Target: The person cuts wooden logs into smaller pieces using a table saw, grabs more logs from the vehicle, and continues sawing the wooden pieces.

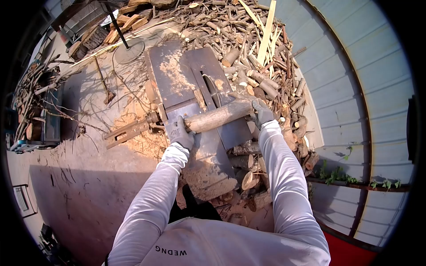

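A log point(220, 116) lies crosswise over the metal saw table point(202, 148), on the near side of the slot where the circular saw blade point(212, 91) shows. My left hand point(181, 134), in a grey glove, is closed around the log's left end. At the other end my right hand point(263, 113), gloved too, grips the log with its fingers over the end. A short strip of wood point(199, 101) sits on the table just beyond the log, left of the blade. Sawdust point(175, 68) covers part of the tabletop.
Cut logs and branches point(266, 86) are heaped against the table's right side and far end. A rusty metal bracket point(133, 131) juts out leftward. Thin branches point(104, 82) litter the ground there. Corrugated metal sheeting point(341, 102) stands at far right.
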